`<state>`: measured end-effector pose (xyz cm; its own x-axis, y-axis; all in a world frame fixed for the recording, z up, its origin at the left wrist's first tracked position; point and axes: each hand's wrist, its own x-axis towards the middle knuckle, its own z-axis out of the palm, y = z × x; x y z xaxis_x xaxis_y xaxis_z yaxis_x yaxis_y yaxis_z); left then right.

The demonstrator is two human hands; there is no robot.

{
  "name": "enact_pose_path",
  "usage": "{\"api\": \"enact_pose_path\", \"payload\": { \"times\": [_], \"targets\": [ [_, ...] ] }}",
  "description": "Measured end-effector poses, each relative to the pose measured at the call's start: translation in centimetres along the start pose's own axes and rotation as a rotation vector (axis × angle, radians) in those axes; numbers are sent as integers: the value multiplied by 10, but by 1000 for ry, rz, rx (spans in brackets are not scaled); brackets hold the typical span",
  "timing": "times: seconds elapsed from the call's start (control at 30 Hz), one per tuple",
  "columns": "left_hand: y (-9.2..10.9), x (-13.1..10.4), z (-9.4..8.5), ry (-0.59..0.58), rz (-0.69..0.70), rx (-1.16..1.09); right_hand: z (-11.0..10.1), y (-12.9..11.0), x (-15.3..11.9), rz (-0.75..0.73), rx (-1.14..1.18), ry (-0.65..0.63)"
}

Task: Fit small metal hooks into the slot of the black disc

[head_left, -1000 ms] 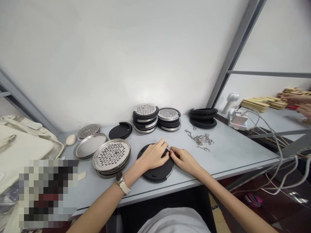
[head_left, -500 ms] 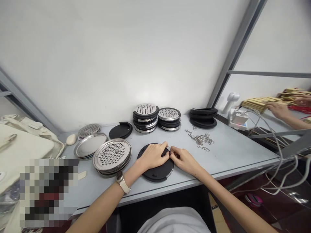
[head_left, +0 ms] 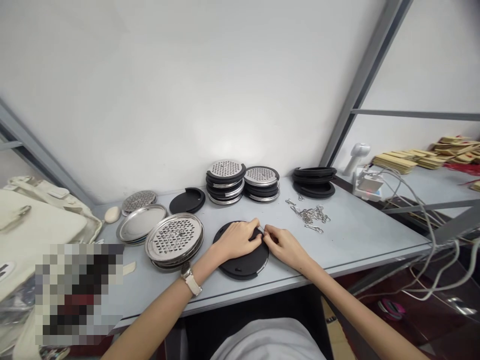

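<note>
Disc (head_left: 242, 264), black, flat near front edge of table (head_left: 360, 235) | left hand (head_left: 237, 241) lying on it, grip unclear | right hand (head_left: 282, 245) bunched at its rim, cannot tell what it grips

Your round black disc (head_left: 245, 263) lies flat on the table (head_left: 360, 235), apparently with a metal piece (head_left: 261, 229) at its rim.

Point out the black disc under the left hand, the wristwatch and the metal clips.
Black disc (head_left: 246, 263), head view: uncovered top face.
Wristwatch (head_left: 192, 285), head view: light strap.
Metal clips (head_left: 309, 216), head view: middle of the pile.
</note>
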<state>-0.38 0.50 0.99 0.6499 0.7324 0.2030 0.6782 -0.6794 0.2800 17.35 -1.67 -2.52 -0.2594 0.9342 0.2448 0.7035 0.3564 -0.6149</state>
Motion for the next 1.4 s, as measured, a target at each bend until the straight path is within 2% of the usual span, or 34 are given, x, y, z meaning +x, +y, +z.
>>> {"api": "enact_pose_path", "payload": {
  "times": [0.73,1.4],
  "targets": [
    [-2,0,2,33,23,-43,0,1,1,-25,8,-24],
    [-5,1,4,41,48,-67,0,-1,0,-32,34,19]
  ]
}}
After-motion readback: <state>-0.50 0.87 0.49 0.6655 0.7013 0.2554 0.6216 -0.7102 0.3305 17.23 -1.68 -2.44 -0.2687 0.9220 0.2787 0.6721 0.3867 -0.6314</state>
